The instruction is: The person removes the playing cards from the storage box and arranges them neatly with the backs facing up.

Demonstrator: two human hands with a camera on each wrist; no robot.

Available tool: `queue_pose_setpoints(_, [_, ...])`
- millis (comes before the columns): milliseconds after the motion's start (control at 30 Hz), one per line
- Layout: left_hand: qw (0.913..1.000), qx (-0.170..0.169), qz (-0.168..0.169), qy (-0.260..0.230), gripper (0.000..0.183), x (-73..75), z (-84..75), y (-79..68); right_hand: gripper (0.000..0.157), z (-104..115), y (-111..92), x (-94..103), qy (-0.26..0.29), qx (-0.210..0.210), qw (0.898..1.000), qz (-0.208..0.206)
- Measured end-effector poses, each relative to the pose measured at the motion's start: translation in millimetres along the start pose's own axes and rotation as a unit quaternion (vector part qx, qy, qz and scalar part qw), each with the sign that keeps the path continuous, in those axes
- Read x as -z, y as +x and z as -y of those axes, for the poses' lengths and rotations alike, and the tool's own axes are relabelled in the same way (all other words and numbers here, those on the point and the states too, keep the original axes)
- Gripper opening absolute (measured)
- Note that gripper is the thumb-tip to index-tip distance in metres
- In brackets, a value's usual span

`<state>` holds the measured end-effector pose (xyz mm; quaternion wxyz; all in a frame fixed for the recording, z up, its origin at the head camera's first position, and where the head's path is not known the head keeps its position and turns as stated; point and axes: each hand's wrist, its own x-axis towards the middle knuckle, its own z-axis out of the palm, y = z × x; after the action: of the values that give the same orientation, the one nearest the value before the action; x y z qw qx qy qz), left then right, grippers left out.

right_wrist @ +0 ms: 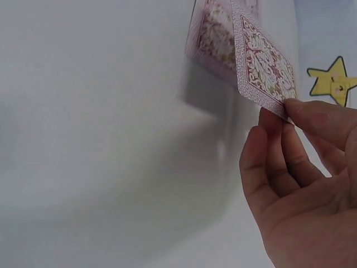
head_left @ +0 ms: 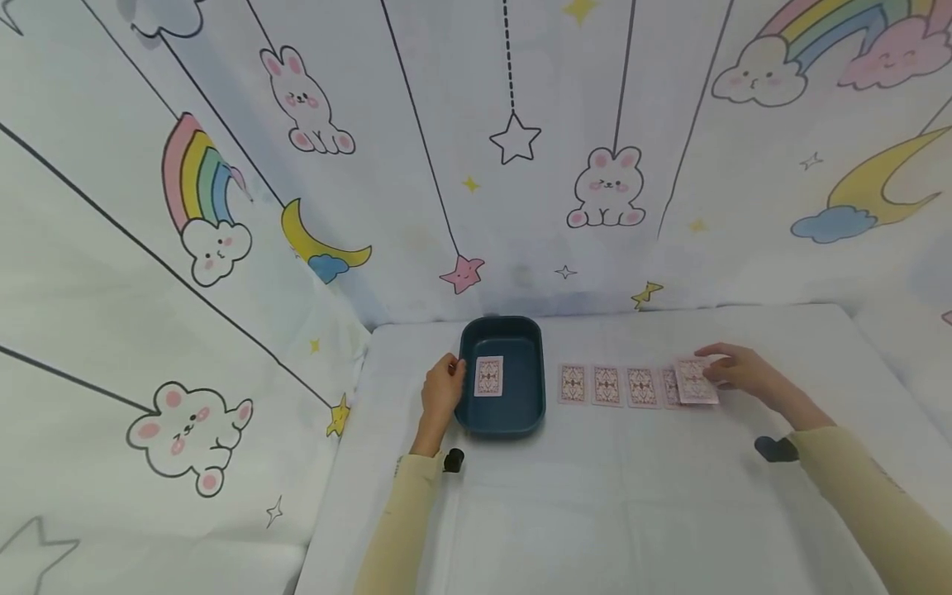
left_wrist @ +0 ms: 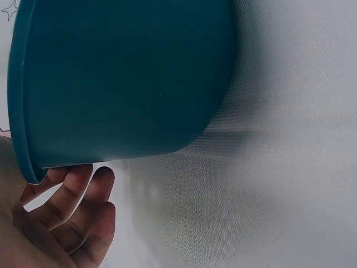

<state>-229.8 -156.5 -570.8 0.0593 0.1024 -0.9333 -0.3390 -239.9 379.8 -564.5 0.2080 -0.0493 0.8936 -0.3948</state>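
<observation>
At the left rim of a dark teal tray point(head_left: 524, 382), my left hand point(head_left: 442, 387) pinches the edge. The left wrist view shows the fingers of that hand point(left_wrist: 61, 218) curled under the lip, beside the tray's outer wall point(left_wrist: 122, 84). One playing card point(head_left: 488, 376) lies back up inside the tray. My right hand point(head_left: 747, 376) pinches another playing card point(head_left: 696, 383) between thumb and fingers by its edge. In the right wrist view this patterned card point(right_wrist: 265, 64) is tilted, its red-and-white back showing. It overlaps the rightmost card point(head_left: 669, 388) of a row.
Several back-up cards point(head_left: 606, 386) form a row right of the tray on the white tablecloth point(head_left: 550, 512). Behind the table hangs a printed cloth point(head_left: 416, 165) with bunnies, stars and rainbows; it also covers the left side. Small black pieces point(head_left: 454, 460) sit by both wrists.
</observation>
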Motion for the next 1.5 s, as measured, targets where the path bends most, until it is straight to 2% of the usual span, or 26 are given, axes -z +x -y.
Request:
queue_pose_setpoints(133, [1.0,0.002,0.001,-0.001,0.023,-0.2,1.4,0.1,0.051,-11.3,-2.0,4.1,-0.006,0.002,1.0,-0.003])
queue_pose_setpoints(267, [0.9999,0.012,-0.005,-0.001,0.023,0.5,5.8,-0.2,0.049,-13.9,-2.5,7.1,-0.01,0.015,1.0,-0.007])
queue_pose_setpoints(400, [0.9999,0.011,-0.006,0.0,0.024,0.4,8.8,-0.3,0.047,-14.5,-1.3,6.9,-0.032,0.009,0.999,-0.014])
queue_pose_setpoints(667, [1.0,0.006,0.003,0.004,0.024,-3.4,6.5,1.3,0.048,-19.7,4.0,-3.3,-0.079,-0.028,0.995,-0.048])
queue_pose_setpoints(900, [0.9999,-0.001,0.0,0.013,0.025,-5.2,4.9,3.7,0.043,-17.6,4.3,-10.7,-0.11,-0.017,0.991,-0.08])
queue_pose_setpoints(1100, [0.9999,-0.002,0.003,0.013,0.025,-5.1,7.2,3.6,0.042,-12.6,2.8,-12.4,-0.112,-0.024,0.99,-0.077])
queue_pose_setpoints(1400, [0.9999,0.001,0.0,0.011,0.024,-6.6,2.4,3.6,0.051,-15.5,1.1,-5.9,-0.126,-0.018,0.989,-0.078])
queue_pose_setpoints(1500, [1.0,-0.002,0.001,0.004,0.024,-3.0,3.7,2.5,0.055,-9.8,3.7,-6.6,-0.131,-0.008,0.988,-0.083])
